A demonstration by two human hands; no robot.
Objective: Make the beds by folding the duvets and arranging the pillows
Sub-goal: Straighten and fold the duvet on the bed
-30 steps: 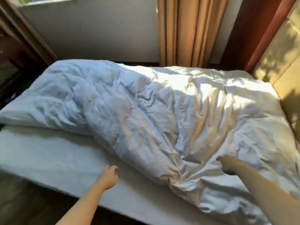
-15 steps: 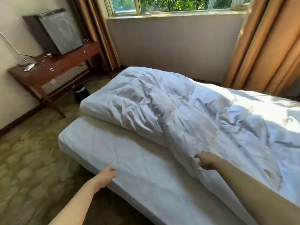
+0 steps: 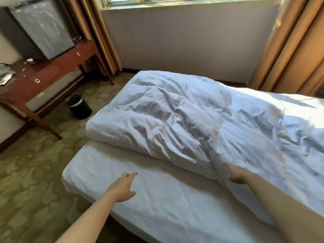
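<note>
- A white duvet [image 3: 175, 120] lies crumpled on a single bed [image 3: 157, 207]. It is bunched along the far long edge and spreads over the right part of the mattress.
- The duvet's cloth is deeply creased. Its left end forms a thick, rounded roll that stops just short of the bed's left edge.
- Sunlight falls bright on the duvet towards the bed's far right corner; the rest of it is in soft shade.
- The near strip of the bed, from the near left corner along the front edge, shows only a white fitted sheet with light wrinkles.
- The person's right hand [image 3: 235, 175] is at the duvet's near edge, about the middle of the bed. Its fingers are curled into a fold of the cloth and grip it, the thumb pointing up along the fold.
- The left hand [image 3: 121, 189] hovers over the bare sheet near the near left corner. Its fingers [image 3: 131, 174] are stretched forward, loosely spread, and hold nothing.
- Beyond the bed's left edge is a carpet [image 3: 26, 181] patterned in green and beige.
- A small black bin [image 3: 78, 106] stands on the carpet near the bed's far left corner.
- Against the left wall stands a reddish wooden worktop [image 3: 52, 67] with ring pulls on its drawers. A dark grey box-like unit [image 3: 42, 28] sits on it.
- A window [image 3: 175, 0] runs above a pale wall [image 3: 184, 41] behind the bed, with tan curtains [image 3: 294, 55] hanging at both sides.
</note>
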